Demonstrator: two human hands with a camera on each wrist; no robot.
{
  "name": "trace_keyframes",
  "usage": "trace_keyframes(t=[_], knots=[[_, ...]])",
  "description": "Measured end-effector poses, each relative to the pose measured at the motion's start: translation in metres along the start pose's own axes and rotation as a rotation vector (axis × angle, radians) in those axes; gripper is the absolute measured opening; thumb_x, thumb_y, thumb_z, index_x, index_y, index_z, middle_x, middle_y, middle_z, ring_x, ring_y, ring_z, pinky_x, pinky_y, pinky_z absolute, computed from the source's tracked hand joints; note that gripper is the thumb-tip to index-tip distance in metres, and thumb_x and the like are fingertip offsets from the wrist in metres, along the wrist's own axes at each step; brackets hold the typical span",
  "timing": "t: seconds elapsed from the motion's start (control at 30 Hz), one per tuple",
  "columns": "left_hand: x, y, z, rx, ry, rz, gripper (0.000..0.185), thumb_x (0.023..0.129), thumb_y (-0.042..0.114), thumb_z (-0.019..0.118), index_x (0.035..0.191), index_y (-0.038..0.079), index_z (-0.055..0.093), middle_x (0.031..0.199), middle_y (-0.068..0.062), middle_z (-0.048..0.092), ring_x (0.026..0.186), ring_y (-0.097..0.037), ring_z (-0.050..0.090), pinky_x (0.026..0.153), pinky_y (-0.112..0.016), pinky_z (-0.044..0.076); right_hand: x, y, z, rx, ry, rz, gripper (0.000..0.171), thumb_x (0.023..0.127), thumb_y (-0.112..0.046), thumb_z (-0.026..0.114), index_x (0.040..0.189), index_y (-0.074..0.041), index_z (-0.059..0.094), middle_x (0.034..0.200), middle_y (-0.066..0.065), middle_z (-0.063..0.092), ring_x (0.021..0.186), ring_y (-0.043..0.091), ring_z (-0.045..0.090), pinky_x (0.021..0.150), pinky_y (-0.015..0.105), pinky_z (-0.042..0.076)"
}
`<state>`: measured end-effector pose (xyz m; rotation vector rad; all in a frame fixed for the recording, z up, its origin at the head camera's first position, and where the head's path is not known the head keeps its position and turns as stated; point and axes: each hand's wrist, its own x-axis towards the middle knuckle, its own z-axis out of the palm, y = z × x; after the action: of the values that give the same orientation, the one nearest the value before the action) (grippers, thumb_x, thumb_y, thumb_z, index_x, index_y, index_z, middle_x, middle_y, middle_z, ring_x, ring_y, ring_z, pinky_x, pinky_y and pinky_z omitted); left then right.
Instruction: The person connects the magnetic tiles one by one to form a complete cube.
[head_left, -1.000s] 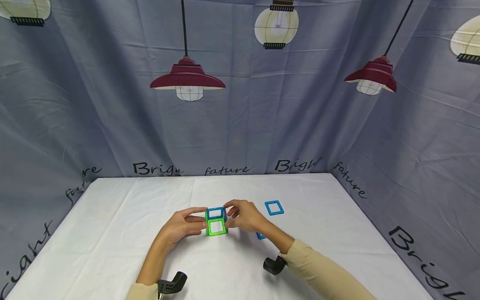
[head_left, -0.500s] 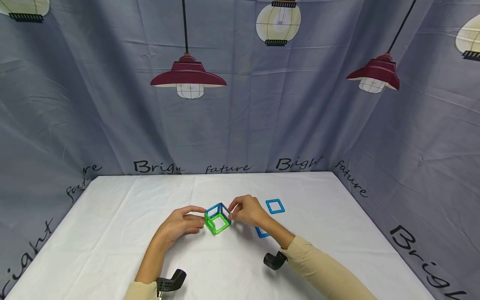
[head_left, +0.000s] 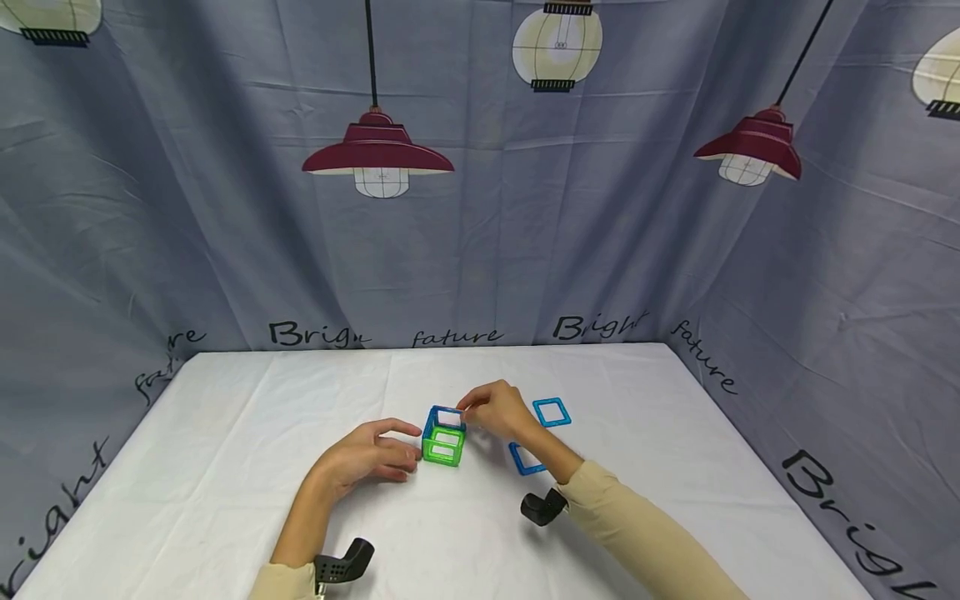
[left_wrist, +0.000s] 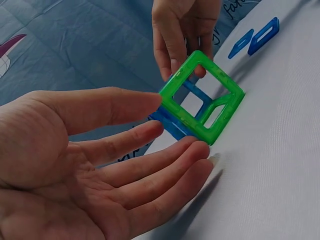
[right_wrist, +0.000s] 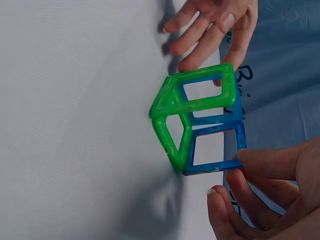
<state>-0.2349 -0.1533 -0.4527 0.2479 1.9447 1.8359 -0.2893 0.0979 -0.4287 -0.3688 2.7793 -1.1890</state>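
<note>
A box-like shape of green and blue square magnetic tiles stands on the white table. In the head view a green tile faces the near side, with another green tile lying at the base. My right hand pinches the edge of an upright blue tile between thumb and fingers; the right wrist view shows this grip. My left hand is at the box's left side, fingers spread and mostly straight. In the left wrist view its fingertips lie close to the upright green tile; whether they touch it I cannot tell.
Two loose blue square tiles lie flat to the right: one farther back, the other partly hidden under my right forearm. A grey-blue curtain with printed lamps stands behind and beside the white table.
The tile box has turned and shifted slightly right, so a green side now faces the near edge. My right hand has moved slightly away from me. My left fingers have eased off their earlier hold.
</note>
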Motion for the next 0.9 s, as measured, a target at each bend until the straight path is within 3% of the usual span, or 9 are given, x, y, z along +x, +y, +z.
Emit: trace_keyframes(t=[0.23,0.4,0.5,0.67,0.73,0.9], knots=[[-0.002,0.003,0.002,0.011,-0.068,-0.019,0.051,0.090,0.008,0.072,0.134,-0.009,0.053,0.119,-0.025,0.070,0.099,-0.026,0.071,0.090,-0.042,0.060,0.007,0.000,0.001,0.072,-0.019,0.040,0.010,0.089,-0.013,0.075,0.097,-0.013,0.081,0.097,0.002,0.077,0.079,0.014,0.064,0.070,0.028,0.055],[-0.001,0.001,0.002,0.021,-0.111,0.002,0.045,0.091,0.008,0.071,0.130,-0.010,0.057,0.118,-0.027,0.070,0.101,-0.029,0.071,0.091,-0.044,0.060,0.009,0.000,0.002,0.087,-0.035,0.051,0.011,0.089,-0.012,0.074,0.098,-0.013,0.082,0.100,0.002,0.076,0.078,0.014,0.064,0.069,0.028,0.055],[0.000,0.001,0.003,0.034,-0.046,0.011,0.045,0.091,0.009,0.071,0.130,-0.009,0.058,0.117,-0.027,0.070,0.099,-0.026,0.071,0.089,-0.042,0.060,0.009,-0.001,0.004,0.083,-0.039,0.057,0.011,0.090,-0.012,0.074,0.098,-0.014,0.081,0.101,0.002,0.076,0.078,0.014,0.063,0.070,0.028,0.055],[0.004,0.004,0.011,0.064,0.201,0.024,0.051,0.093,0.013,0.071,0.140,0.002,0.056,0.124,-0.024,0.069,0.103,-0.026,0.070,0.087,-0.038,0.060,0.008,-0.001,0.004,0.093,-0.042,0.072,0.012,0.091,-0.012,0.074,0.099,-0.013,0.081,0.102,0.002,0.076,0.079,0.016,0.062,0.071,0.028,0.056],[0.006,0.005,0.017,0.065,0.264,0.027,0.054,0.093,0.016,0.073,0.144,0.008,0.056,0.130,-0.022,0.066,0.110,-0.027,0.069,0.090,-0.040,0.059,0.008,-0.001,0.004,0.096,-0.044,0.071,0.012,0.091,-0.012,0.074,0.100,-0.012,0.081,0.101,0.002,0.076,0.078,0.016,0.062,0.071,0.028,0.056],[0.010,0.005,0.031,0.066,0.272,0.064,0.059,0.092,0.014,0.075,0.147,0.013,0.054,0.141,-0.024,0.059,0.123,-0.031,0.064,0.097,-0.046,0.056,0.006,0.000,0.004,0.102,-0.046,0.066,0.012,0.091,-0.012,0.073,0.100,-0.012,0.081,0.101,0.002,0.076,0.076,0.016,0.063,0.071,0.030,0.057]])
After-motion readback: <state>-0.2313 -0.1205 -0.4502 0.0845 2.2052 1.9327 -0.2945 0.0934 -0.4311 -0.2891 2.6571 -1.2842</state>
